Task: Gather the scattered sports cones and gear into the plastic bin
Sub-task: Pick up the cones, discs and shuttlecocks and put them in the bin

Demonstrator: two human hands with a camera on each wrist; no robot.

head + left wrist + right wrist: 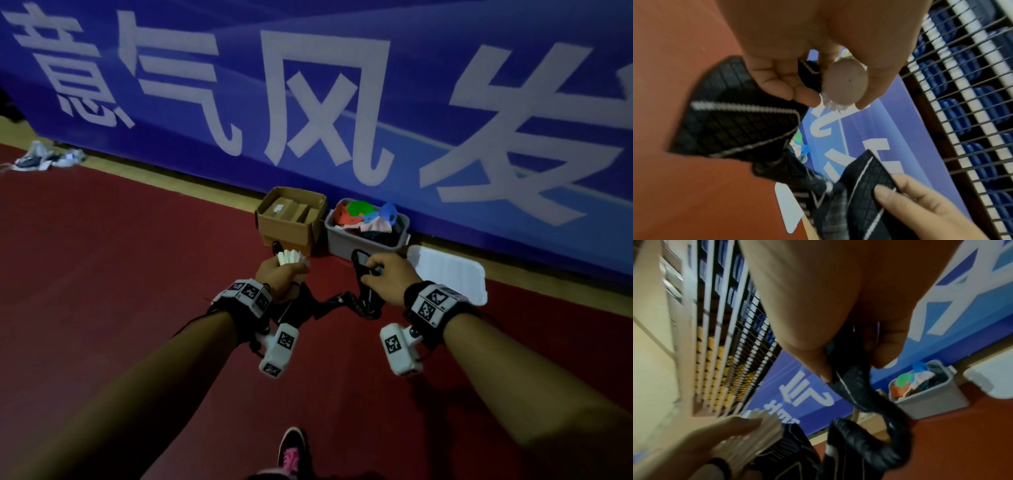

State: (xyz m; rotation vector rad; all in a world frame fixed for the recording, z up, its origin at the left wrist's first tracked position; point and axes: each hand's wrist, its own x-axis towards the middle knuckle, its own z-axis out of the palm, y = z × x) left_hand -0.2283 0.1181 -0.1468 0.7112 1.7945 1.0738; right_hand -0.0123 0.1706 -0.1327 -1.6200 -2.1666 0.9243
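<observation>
hands out in front, both busy: the left hand [279, 274] is curled round a white shuttlecock [291, 257], its cork base pinched between thumb and fingertips [863, 104] in the left wrist view, and the same hand also grips one end of a black net [342, 303]. the right hand [390, 274] pinches another fold of that net between thumb and fingers, so the mesh sags in a loop between the two hands above the red floor [120, 274]. ahead, against the foot of a blue banner [342, 102], sits the grey bin [363, 240], already holding orange, green and blue cones [359, 209] with some dark gear beneath. a cardboard box [291, 219] stands just beside the bin on its left, and a white lid [452, 274] lies flat on the floor to its right. a dark shoe with pink laces [293, 452] shows at the bottom edge.
</observation>
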